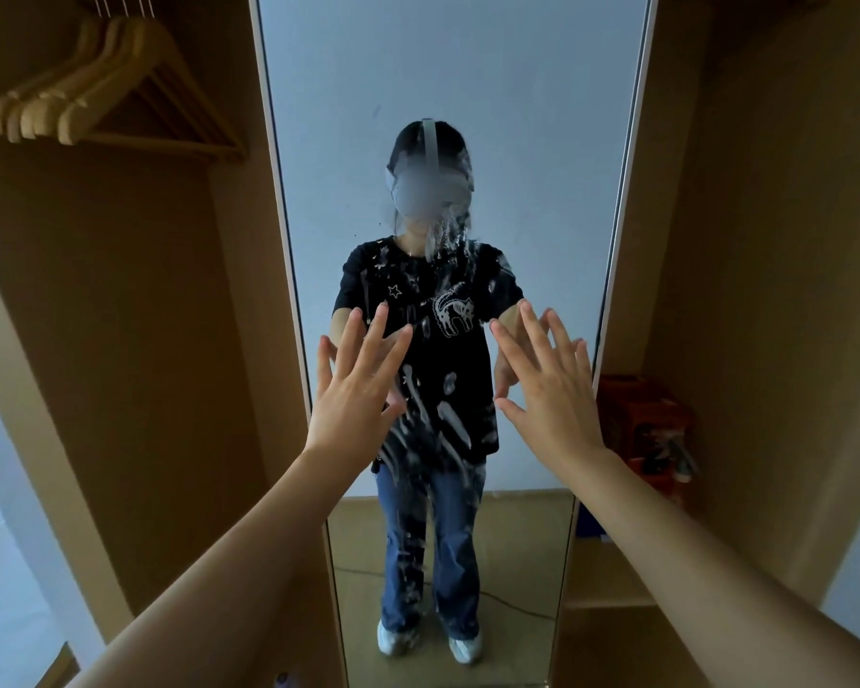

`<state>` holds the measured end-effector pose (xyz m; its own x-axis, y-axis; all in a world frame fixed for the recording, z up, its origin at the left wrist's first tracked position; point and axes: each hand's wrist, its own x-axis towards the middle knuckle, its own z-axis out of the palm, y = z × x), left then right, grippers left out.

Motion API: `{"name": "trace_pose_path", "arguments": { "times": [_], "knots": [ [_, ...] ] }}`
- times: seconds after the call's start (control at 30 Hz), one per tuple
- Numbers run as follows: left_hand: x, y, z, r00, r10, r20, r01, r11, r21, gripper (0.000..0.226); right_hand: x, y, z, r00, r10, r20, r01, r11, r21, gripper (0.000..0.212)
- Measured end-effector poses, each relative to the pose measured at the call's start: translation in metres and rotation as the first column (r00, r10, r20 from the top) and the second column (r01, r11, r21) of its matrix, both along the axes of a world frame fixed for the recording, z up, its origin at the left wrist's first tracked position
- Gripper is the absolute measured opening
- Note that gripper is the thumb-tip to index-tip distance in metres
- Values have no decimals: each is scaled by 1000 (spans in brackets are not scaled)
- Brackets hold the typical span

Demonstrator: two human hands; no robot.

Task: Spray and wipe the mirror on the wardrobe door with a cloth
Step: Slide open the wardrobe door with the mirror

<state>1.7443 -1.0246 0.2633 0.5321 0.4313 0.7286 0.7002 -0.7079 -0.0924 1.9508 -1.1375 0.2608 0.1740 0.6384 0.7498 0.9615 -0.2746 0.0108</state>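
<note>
A tall narrow mirror [448, 81] on the wardrobe door fills the middle of the head view. White foamy streaks [448, 419] smear its centre and run downward. It reflects a person standing with both arms raised. My left hand [353, 394] is held up in front of the glass at its left side, fingers spread and straight, holding nothing. My right hand [547, 384] is raised at the mirror's right side, fingers also spread, empty. No cloth is in view. A spray bottle [678, 456] shows dimly in the right wardrobe compartment.
Several wooden hangers [95, 86] hang at upper left inside the open wardrobe. An orange box [636, 414] stands on a shelf [611, 573] low in the right compartment. Wooden wardrobe panels flank the mirror on both sides.
</note>
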Motion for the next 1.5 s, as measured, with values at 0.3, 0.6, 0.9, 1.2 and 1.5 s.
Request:
{"name": "trace_pose_path", "arguments": {
  "times": [0.3, 0.6, 0.9, 1.2, 1.5],
  "knots": [
    [5, 12, -3, 1000, 0, 2, 0, 1000, 22, 92, 6, 9, -3, 1000, 19, -15, -19, 1000, 5, 96],
    [5, 13, -3, 1000, 5, -4, -5, 1000, 13, 94, 6, 9, -3, 1000, 15, -26, -15, 1000, -13, 94],
    [-1, 2, 4, 999, -27, 36, 30, 996, -80, 87, -6, -5, 11, 992, 62, -114, -65, 997, -28, 85],
    [-30, -33, 27, 948, -100, 301, 156, 973, -168, 73, -35, -39, 39, 975, 126, -183, -116, 991, 63, 75],
    [-59, -64, 48, 935, -128, 331, 199, 962, -189, 63, -71, -73, 55, 967, 143, -212, -128, 988, 84, 76]
  ]
}}
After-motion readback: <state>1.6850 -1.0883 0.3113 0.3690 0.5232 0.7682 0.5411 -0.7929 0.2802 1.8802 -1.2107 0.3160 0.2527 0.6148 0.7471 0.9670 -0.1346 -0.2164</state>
